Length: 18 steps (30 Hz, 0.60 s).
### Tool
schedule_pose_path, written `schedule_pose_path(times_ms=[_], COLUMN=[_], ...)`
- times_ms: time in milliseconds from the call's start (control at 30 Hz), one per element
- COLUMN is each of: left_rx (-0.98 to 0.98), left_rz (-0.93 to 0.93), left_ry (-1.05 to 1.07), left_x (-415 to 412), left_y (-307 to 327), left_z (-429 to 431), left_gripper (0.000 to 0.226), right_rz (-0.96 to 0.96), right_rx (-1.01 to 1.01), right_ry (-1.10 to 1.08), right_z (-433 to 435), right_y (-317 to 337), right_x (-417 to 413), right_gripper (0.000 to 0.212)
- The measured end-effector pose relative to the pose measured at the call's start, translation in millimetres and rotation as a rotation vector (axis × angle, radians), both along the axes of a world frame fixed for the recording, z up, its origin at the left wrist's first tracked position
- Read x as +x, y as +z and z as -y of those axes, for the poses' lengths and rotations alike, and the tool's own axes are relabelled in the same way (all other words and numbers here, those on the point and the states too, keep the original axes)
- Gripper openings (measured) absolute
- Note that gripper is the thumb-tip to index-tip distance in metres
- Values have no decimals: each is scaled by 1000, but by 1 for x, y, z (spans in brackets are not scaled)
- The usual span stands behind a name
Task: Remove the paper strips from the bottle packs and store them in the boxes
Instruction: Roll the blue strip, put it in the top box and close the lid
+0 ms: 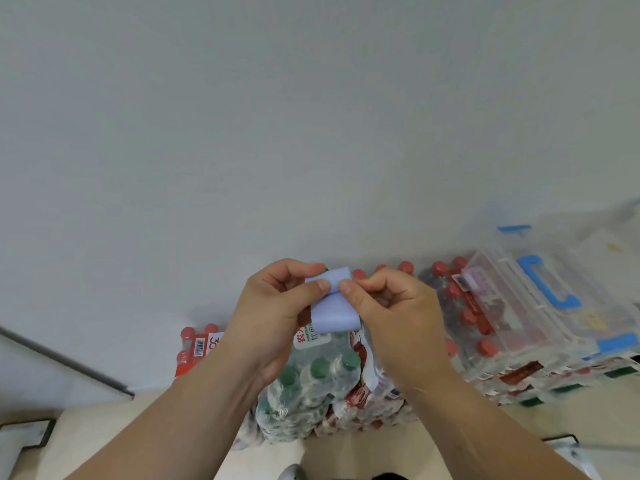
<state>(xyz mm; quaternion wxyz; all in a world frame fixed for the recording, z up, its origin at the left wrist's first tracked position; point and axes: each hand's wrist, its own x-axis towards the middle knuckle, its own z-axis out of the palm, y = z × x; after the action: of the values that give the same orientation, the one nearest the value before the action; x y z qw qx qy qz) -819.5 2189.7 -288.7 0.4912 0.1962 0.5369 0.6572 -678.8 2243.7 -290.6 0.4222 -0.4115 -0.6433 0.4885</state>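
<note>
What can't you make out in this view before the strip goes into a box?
- Head view, box contents: blurred near the right edge, behind cloudy plastic.
- Head view, top of the green-cap pack: covered by the left hand, the right hand and the paper strip they pinch.
- Head view, red-cap pack at left: partly hidden behind the left forearm.

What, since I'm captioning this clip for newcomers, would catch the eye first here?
Dead centre, the left hand and right hand pinch a folded pale blue paper strip between them, above a shrink-wrapped pack of green-capped clear bottles. To the right, a clear plastic storage box with a bright blue handle rests on stacked packs, with red-capped bottles beside it, against the plain white wall.
</note>
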Motion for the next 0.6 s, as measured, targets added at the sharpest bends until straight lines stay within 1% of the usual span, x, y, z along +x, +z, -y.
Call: schedule_pose_path(times_ms=[100,200,267,300,400,500,600], left_rx=[-3,-2,-1,3,17,27,-4], left_rz=[-25,-65,-81,-84,-98,-62,-23], left_ry=[-17,-5,5,0,-28,-46,-71], left_x=[-3,-5,-7,-7,-4,-4,-1], left_y=[-2,-4,-6,-8,-9,-9,-6], left_z=[0,-1,-1,-1,-2,-5,-6], left_gripper=[19,15,19,20,14,19,20], right_rz=[10,-37,-70,-60,34,13,-5], right_rx=[-33,-134,-226,-228,-132,-101,-72], right_ry=[11,-6,-10,-32,-106,-85,-23], right_z=[-2,1,6,6,-1,-9,-11], right_y=[0,1,4,6,6,5,6], right_x=[0,-3,-9,-11,-11,-4,4], right_gripper=[26,16,13,15,23,20,14])
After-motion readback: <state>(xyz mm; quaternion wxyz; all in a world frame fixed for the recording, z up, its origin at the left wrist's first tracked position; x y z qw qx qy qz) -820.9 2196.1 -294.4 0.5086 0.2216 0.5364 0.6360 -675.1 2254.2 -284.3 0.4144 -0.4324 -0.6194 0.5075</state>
